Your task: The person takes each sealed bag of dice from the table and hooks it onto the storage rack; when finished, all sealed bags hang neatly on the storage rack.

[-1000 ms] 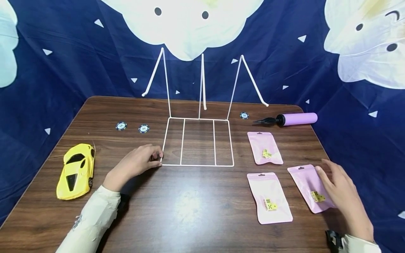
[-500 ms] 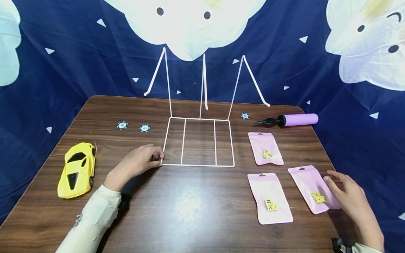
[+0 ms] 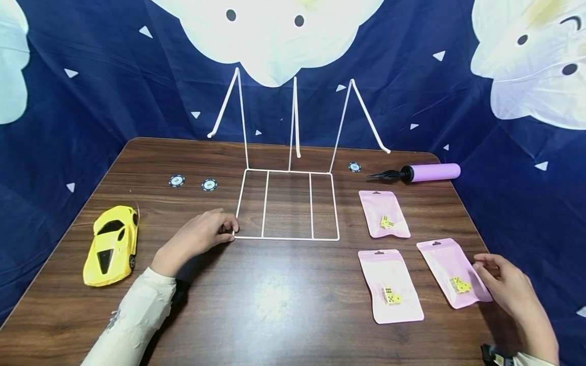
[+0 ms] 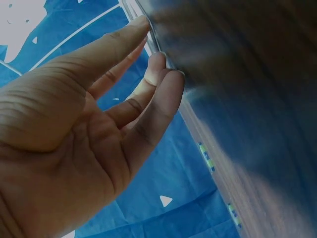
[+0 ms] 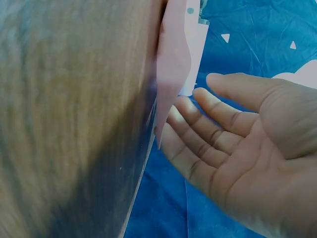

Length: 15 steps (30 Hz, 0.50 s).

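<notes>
Left hand (image 3: 199, 235) pinches the near-left corner of a white thin-barred rack (image 3: 286, 238); the relaxed, unladen right hand (image 3: 510, 287) sits beside the rightmost glossy pink plastic pouch (image 3: 441, 262) of yellow dice (image 3: 460, 285), probably light, slippery, best gripped along its top strip (image 3: 445, 243).
</notes>
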Motion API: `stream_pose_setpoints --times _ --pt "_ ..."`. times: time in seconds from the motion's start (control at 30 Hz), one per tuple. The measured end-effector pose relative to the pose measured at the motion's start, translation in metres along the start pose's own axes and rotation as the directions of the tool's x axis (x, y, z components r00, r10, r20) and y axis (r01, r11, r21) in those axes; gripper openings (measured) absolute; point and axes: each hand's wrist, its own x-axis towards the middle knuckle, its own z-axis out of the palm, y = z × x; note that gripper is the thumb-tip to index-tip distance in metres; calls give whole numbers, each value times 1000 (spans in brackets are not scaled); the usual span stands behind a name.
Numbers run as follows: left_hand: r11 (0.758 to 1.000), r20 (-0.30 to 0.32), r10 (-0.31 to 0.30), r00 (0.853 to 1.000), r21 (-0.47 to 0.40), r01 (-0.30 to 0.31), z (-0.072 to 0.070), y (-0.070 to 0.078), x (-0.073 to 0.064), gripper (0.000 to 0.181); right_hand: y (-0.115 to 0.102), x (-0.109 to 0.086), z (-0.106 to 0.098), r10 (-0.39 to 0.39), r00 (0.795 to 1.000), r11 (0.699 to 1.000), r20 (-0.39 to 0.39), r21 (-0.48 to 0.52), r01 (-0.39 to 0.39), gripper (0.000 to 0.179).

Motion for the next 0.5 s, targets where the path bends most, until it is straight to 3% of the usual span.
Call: stream_pose_setpoints --times 0.3,0.5 --pt "1000 -26 16 1000 -9 -16 2 -1 -1 15 2 1 1 29 999 999 42 -28 -28 24" --pt "1000 -9 5 1000 -9 -5 2 1 -1 14 5 0 1 34 998 999 47 -23 -32 21"
